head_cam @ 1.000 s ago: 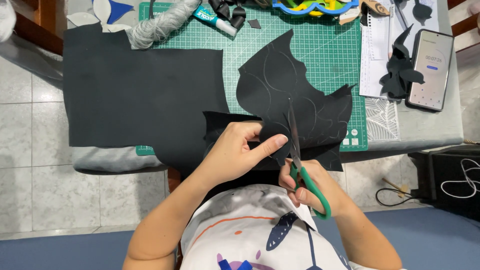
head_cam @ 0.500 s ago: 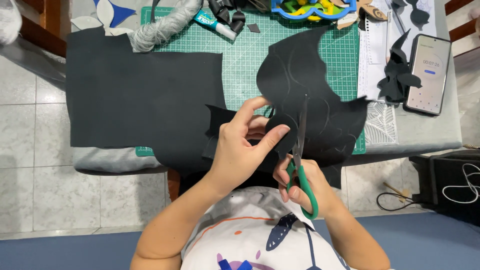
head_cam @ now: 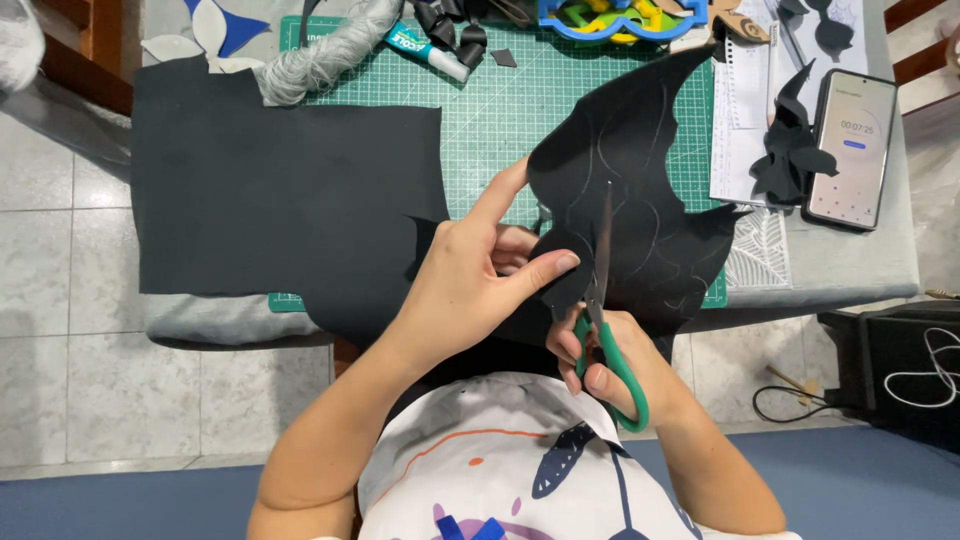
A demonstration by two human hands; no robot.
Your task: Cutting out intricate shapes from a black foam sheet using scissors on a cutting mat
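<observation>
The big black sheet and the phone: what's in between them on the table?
In the head view: green cutting mat, the wing-shaped black cutout and a white notepad.

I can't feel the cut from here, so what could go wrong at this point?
The left hand pinches the black wing-shaped sheet with its thumb close beside the scissors, so a nick is possible. The blades might stray off the faint drawn curves. The uncut black sheet overhangs the table edge and may drag.
</observation>
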